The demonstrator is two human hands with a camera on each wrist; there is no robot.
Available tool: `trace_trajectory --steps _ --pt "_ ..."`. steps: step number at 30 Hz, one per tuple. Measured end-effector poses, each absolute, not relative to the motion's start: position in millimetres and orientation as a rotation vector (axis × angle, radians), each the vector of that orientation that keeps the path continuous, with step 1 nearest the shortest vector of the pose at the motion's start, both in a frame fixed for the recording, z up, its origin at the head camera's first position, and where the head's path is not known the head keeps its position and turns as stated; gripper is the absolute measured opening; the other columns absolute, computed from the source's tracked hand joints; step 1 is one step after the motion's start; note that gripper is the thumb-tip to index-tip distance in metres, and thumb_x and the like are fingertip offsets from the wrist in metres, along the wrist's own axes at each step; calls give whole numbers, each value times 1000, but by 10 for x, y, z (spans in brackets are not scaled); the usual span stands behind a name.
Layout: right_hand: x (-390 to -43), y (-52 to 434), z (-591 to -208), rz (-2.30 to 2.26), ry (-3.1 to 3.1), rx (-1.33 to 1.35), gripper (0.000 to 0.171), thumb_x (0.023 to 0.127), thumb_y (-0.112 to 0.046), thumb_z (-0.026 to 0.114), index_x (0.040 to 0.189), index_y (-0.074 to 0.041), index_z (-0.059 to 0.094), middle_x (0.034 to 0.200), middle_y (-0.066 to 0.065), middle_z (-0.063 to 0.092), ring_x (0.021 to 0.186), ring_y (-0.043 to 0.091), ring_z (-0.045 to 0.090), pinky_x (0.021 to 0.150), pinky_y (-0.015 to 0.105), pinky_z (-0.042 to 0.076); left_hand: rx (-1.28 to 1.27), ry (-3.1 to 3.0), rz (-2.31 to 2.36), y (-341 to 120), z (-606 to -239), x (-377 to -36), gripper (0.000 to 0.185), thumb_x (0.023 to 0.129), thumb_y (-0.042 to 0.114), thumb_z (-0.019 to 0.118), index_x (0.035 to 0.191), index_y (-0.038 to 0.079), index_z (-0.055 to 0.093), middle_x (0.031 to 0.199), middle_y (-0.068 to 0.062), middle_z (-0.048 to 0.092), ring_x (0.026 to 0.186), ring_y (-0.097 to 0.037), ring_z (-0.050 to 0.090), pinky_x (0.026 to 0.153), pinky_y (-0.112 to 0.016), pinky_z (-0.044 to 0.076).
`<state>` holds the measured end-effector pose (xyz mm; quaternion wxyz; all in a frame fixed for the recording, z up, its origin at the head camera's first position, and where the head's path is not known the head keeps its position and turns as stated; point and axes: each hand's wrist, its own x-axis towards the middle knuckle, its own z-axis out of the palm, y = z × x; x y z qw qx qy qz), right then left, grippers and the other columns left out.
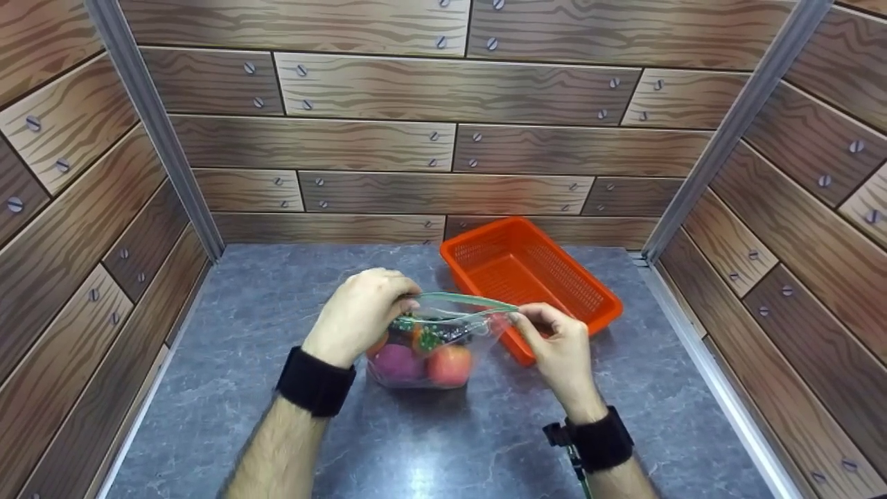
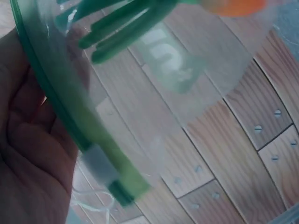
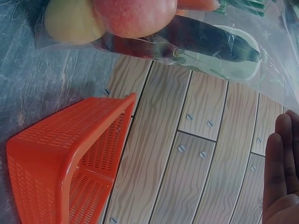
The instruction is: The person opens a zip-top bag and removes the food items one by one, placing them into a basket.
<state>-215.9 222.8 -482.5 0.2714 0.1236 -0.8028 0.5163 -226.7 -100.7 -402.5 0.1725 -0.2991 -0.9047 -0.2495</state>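
Observation:
A clear zip bag (image 1: pixel 429 346) with a green seal strip (image 1: pixel 464 299) stands on the grey table, holding several pieces of toy fruit and vegetables, among them a red apple (image 1: pixel 449 365) and a purple one (image 1: pixel 396 362). My left hand (image 1: pixel 364 312) pinches the left end of the seal. My right hand (image 1: pixel 554 336) pinches the right end. The left wrist view shows the green strip (image 2: pixel 70 121) running across my palm. In the right wrist view the apple (image 3: pixel 133 16) and a dark eggplant (image 3: pixel 210 39) press against the bag's plastic.
An empty orange mesh basket (image 1: pixel 596 294) lies just behind and right of the bag, also seen in the right wrist view as the basket (image 3: pixel 65 163). Wood-pattern walls (image 1: pixel 443 138) close in the grey marble tabletop (image 1: pixel 443 443) on three sides.

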Motion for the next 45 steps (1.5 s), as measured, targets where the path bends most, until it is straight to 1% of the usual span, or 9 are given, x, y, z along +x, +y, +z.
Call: trace_trajectory --steps 6,10,14,19,24,32,37,42,45 --pt "-2160 2242 -4835 1347 -2174 332 5 100 -3 92 102 -7 90 95 11 89 83 -2 74 77 11 60 -845 -2603 -673 -968 -3989 -2242 6 106 13 85 101 11 88 95 -2 87 87 -23 83 83 -48 70" --pt "-2170 2237 -4845 1338 -2171 341 6 100 -1 92 102 -7 90 96 11 89 84 -2 75 78 10 60 -844 -2548 -690 -964 -3958 -2156 7 105 14 87 98 12 88 93 -1 86 86 -21 83 79 -44 71" --pt "-2188 2214 -4869 1348 -2180 355 4 102 -3 91 103 -6 90 95 10 90 85 -2 77 79 10 60 -854 -2474 -730 -955 -3901 -2042 6 106 12 86 101 11 89 95 -3 88 89 -22 86 81 -41 72" --pt "-2194 2191 -4897 1390 -2178 355 3 103 0 88 105 -1 88 95 13 90 83 0 77 77 10 60 -840 -2477 -763 -926 -3847 -1967 7 109 11 84 104 11 89 96 -3 88 86 -20 82 79 -39 70" --pt "-2176 2194 -4890 1429 -2173 350 3 104 0 87 106 -2 88 96 14 90 85 -3 79 79 12 64 -806 -2516 -804 -877 -3858 -2030 7 109 13 85 104 11 89 95 -3 87 83 -17 78 77 -37 67" --pt "-2115 2193 -4881 1434 -2189 335 8 104 4 86 107 -3 88 99 17 90 86 -3 80 79 13 65 -823 -2542 -879 -831 -3910 -2149 6 108 14 85 105 12 91 100 -2 89 89 -17 82 84 -40 70" --pt "-2069 2226 -4954 1460 -2292 301 10 105 -1 87 110 -10 89 102 13 90 88 6 83 77 15 65 -805 -2513 -897 -846 -3957 -2183 6 108 11 85 108 11 91 103 -4 90 94 -21 85 88 -42 71" --pt "-2038 2225 -5126 1460 -2520 299 13 104 -11 91 115 -15 90 109 4 91 96 13 83 85 20 65 -781 -2490 -883 -859 -3985 -2196 7 109 11 84 110 9 91 105 -6 90 97 -25 86 89 -44 72" --pt "-2003 2190 -5286 1483 -2654 317 17 103 -12 92 119 -11 88 114 6 91 103 17 84 91 26 69 -773 -2481 -882 -854 -3998 -2196 7 109 11 84 111 8 91 105 -7 90 98 -25 86 88 -44 72"
